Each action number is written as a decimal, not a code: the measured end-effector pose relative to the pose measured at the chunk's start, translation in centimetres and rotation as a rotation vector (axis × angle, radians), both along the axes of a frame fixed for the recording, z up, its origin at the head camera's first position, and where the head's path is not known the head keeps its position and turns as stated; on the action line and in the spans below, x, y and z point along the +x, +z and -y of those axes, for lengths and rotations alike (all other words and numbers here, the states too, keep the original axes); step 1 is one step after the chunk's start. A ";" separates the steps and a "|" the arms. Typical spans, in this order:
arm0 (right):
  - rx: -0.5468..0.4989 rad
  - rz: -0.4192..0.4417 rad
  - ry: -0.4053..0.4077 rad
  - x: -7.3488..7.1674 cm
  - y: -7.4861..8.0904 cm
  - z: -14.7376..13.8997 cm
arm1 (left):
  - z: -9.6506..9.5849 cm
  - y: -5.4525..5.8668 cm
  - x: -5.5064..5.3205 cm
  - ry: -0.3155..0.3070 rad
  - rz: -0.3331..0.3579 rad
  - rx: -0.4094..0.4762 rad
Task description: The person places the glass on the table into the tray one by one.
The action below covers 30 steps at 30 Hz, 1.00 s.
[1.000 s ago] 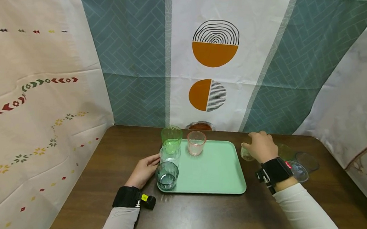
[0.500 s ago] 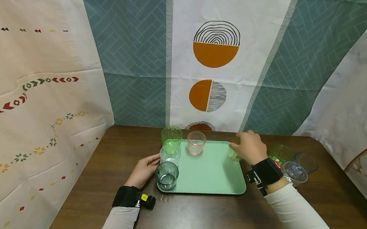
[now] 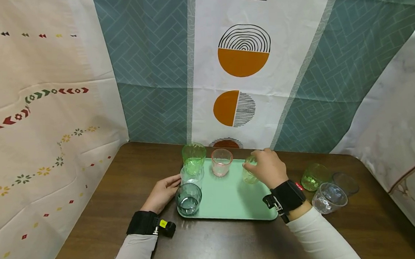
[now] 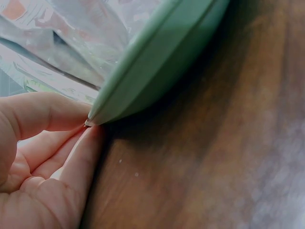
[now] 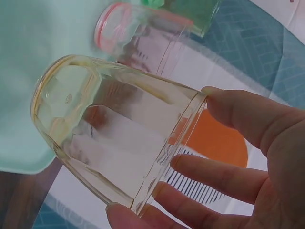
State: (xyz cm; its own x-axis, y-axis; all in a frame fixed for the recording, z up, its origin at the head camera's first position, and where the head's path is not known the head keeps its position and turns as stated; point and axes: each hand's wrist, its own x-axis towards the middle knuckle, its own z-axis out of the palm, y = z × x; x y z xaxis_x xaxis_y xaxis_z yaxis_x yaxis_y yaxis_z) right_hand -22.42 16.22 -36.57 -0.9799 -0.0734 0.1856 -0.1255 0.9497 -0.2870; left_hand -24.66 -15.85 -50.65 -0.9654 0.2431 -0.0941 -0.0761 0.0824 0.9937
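Note:
My right hand [image 3: 269, 168] grips a pale yellow drinking glass [image 5: 114, 129] by its rim, fingertips spread around the edge. In the head view this glass is over the right half of a mint-green tray [image 3: 231, 204]. My left hand [image 3: 163, 194] pinches the tray's left edge between thumb and fingers, plain in the left wrist view. Along that side of the tray stand a green glass [image 3: 194, 150], a clear glass [image 3: 192, 174] and a grey-blue glass [image 3: 188, 199]. A pink-rimmed glass [image 3: 222, 162] is on the tray near its back edge.
To the right of the tray, on the dark wooden table [image 3: 216, 249], are a green glass [image 3: 313, 177], a clear glass [image 3: 329, 199] and a dark glass [image 3: 346, 184], close together. Patterned cloth [image 3: 153, 77] hangs behind the table and on both sides.
My right hand has carried the yellow glass leftward, from beside the tray to over it. The glasses at the right are now less covered by the arm. My left hand has stayed put.

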 end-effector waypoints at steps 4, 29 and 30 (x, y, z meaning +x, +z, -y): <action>-0.011 -0.004 0.002 0.1 0.0 0.9 | 0.0 0.0 -0.1 -0.001 0.002 0.003; 0.005 -0.036 0.082 0.6 -0.9 5.8 | 0.1 -0.2 -0.3 0.000 0.006 0.011; 0.001 -0.032 0.081 0.6 -1.0 5.9 | 0.0 -0.3 -0.3 0.002 0.010 0.014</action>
State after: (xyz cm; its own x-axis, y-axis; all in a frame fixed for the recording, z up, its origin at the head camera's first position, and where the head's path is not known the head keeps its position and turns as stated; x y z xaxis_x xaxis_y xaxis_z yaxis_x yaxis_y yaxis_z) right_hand -21.83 10.34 -37.58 -0.9642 -0.1527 0.2168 -0.2113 0.9363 -0.2805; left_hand -24.95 -15.89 -50.91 -0.9648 0.2429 -0.1008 -0.0865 0.0689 0.9939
